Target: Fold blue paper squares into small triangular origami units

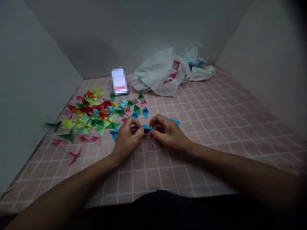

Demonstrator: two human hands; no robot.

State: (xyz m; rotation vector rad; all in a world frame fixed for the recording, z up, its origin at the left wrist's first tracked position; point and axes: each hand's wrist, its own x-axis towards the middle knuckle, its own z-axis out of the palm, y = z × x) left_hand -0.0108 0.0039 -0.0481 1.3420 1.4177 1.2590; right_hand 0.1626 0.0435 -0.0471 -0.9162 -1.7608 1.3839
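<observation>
**Two hands pinching a folded blue paper piece over a pink grid mat**

The left hand [127, 139] and right hand [168, 132] are both curled, grasping the blue origami piece [146, 128] between their fingertips, the piece held between them above the pink grid mat [203, 127]. Just to the right of that piece, partly behind the right hand, lies a second blue paper piece [174, 121]. To its left spreads a heap of folded multicoloured origami units [96, 115]. Well behind it sit a white plastic bag with red print [158, 73] and a blurred white rectangular item [119, 81].
</observation>
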